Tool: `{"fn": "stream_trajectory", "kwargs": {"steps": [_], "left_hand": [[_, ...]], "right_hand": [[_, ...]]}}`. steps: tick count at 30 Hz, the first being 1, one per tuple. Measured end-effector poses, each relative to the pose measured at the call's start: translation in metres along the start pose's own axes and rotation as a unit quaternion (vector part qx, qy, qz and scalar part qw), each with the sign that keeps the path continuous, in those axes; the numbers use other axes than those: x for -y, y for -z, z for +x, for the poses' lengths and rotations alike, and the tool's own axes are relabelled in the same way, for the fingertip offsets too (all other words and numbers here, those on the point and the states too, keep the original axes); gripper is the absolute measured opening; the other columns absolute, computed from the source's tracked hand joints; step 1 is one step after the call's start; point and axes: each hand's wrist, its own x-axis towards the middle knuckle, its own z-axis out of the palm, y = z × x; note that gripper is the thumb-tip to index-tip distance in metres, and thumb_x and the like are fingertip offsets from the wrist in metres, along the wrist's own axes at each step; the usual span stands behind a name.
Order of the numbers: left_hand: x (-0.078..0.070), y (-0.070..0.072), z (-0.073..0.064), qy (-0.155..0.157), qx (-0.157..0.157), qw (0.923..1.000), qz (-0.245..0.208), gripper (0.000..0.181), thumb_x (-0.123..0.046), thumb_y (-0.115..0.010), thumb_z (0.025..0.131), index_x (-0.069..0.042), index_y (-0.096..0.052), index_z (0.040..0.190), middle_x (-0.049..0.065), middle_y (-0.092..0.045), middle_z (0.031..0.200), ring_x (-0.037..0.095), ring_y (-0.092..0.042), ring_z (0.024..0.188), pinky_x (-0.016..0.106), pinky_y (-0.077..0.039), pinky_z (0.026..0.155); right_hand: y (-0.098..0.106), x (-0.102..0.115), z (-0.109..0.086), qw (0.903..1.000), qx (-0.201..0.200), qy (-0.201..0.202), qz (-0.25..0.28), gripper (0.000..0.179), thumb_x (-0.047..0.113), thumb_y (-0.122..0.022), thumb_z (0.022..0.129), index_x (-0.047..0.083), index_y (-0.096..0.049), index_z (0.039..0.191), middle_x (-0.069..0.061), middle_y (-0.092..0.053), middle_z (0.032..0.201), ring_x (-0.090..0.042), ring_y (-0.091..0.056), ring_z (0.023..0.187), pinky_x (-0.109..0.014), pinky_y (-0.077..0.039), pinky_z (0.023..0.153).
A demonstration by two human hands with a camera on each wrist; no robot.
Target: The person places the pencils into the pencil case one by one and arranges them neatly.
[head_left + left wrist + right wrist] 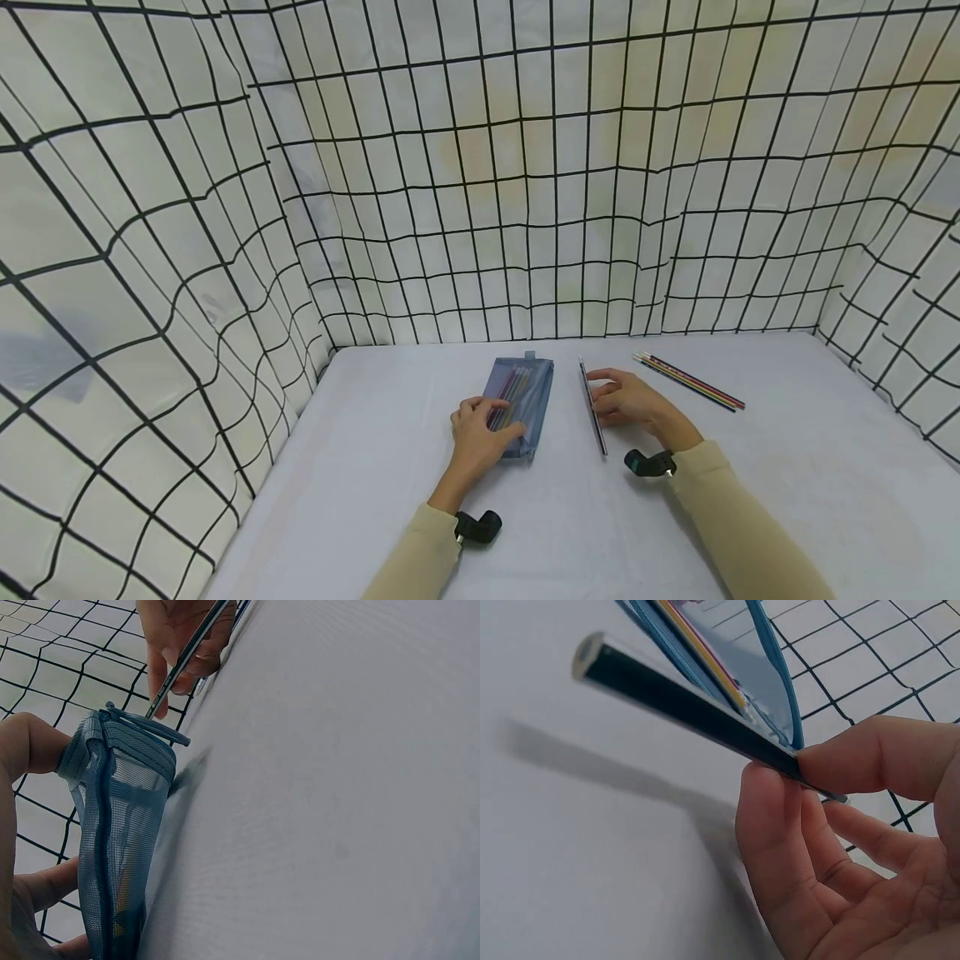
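Note:
A blue mesh pencil case with a zipper lies on the table, several coloured pencils showing through it. Over its near left part, my left hand grips the case, thumb and fingers on it; in the left wrist view the zipper edge is close to the camera. To the right of the case, my right hand pinches a dark green pencil between thumb and fingers. That pencil is held just above the table, and its shadow falls on the cloth.
Several more coloured pencils lie side by side at the back right, beyond my right hand. White cloth covers the table. A black grid net over white walls encloses the back and both sides.

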Motion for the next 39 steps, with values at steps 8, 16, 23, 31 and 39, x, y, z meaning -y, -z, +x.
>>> {"fn": "stream_trajectory", "kwargs": {"steps": [8,16,23,31,39], "left_hand": [[-0.002,0.0,-0.001,0.0,-0.001,1.0,0.004,0.051,-0.041,-0.075,0.079,-0.017,-0.069,0.124,0.017,-0.041,0.148,0.038,-0.029,0.137,0.063,-0.036,0.106],[0.001,-0.003,0.0,0.002,0.001,1.0,0.005,0.05,-0.041,-0.075,0.079,-0.018,-0.069,0.123,0.017,-0.041,0.148,0.039,-0.029,0.137,0.064,-0.036,0.106],[0.001,-0.002,0.001,0.008,0.0,1.0,0.002,0.05,-0.043,-0.076,0.08,-0.02,-0.069,0.123,0.015,-0.04,0.149,0.037,-0.028,0.139,0.063,-0.035,0.107],[0.001,-0.001,0.002,0.003,0.0,1.0,0.007,0.05,-0.042,-0.076,0.08,-0.018,-0.069,0.124,0.016,-0.041,0.148,0.038,-0.029,0.138,0.064,-0.035,0.107],[0.002,-0.001,0.002,0.002,0.0,1.0,0.009,0.05,-0.041,-0.076,0.08,-0.018,-0.069,0.123,0.017,-0.041,0.148,0.038,-0.029,0.137,0.063,-0.034,0.108]], "right_hand": [[-0.015,0.004,-0.001,0.9999,0.009,-0.005,-0.003,0.064,-0.001,-0.066,0.089,0.004,-0.045,0.15,-0.012,-0.061,0.113,-0.018,-0.064,0.088,-0.033,-0.061,0.077],[-0.033,0.006,-0.002,0.9994,0.011,-0.027,0.017,0.064,-0.002,-0.067,0.089,0.005,-0.047,0.149,-0.012,-0.061,0.114,-0.019,-0.065,0.087,-0.033,-0.061,0.076],[-0.048,0.011,-0.002,0.9988,0.018,-0.022,0.04,0.065,-0.004,-0.066,0.088,0.002,-0.046,0.149,-0.012,-0.062,0.113,-0.017,-0.064,0.088,-0.031,-0.06,0.075],[-0.062,0.018,0.003,0.9981,0.009,-0.018,0.058,0.063,-0.004,-0.064,0.089,0.001,-0.045,0.15,-0.017,-0.064,0.118,-0.017,-0.066,0.086,-0.03,-0.06,0.074],[-0.072,0.02,0.015,0.9957,-0.013,-0.012,0.09,0.062,-0.005,-0.061,0.092,-0.001,-0.043,0.151,-0.017,-0.067,0.112,-0.017,-0.066,0.088,-0.031,-0.059,0.076]]}}
